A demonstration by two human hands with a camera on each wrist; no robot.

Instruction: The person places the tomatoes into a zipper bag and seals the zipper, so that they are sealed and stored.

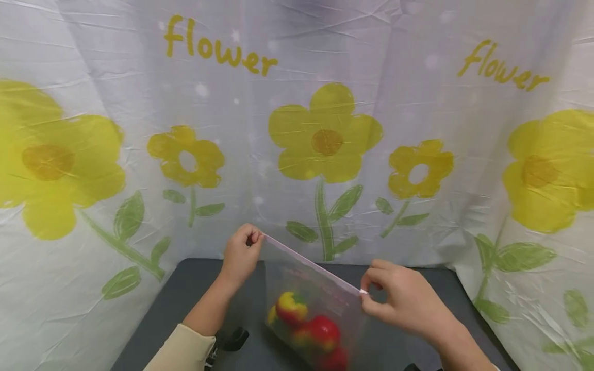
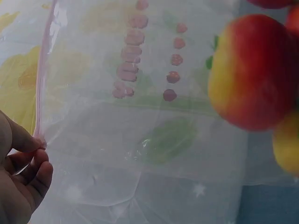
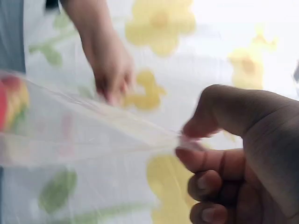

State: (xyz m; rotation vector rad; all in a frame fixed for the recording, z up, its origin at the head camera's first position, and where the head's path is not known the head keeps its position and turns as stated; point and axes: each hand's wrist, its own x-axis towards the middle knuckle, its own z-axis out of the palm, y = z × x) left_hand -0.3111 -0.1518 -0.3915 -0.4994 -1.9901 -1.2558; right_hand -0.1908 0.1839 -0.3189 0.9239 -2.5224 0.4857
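A clear zip bag (image 1: 320,288) with a pink top strip hangs between my two hands above the dark table. My left hand (image 1: 242,255) pinches one end of the strip, and my right hand (image 1: 403,296) pinches the other end, lower down. Several red and yellow fruits, apple-like in shape, lie in the bag; one apple (image 1: 291,308) shows yellow and red, another apple (image 1: 323,332) mostly red. Up close in the left wrist view, a red-yellow apple (image 2: 254,72) shows through the film. Printed marks run along the bag (image 2: 131,51).
Beneath the bag is a dark grey table (image 1: 204,278). A white curtain (image 1: 250,154) with yellow flowers surrounds it at the back and both sides. A black object (image 1: 236,339) is beside my left forearm, its kind unclear.
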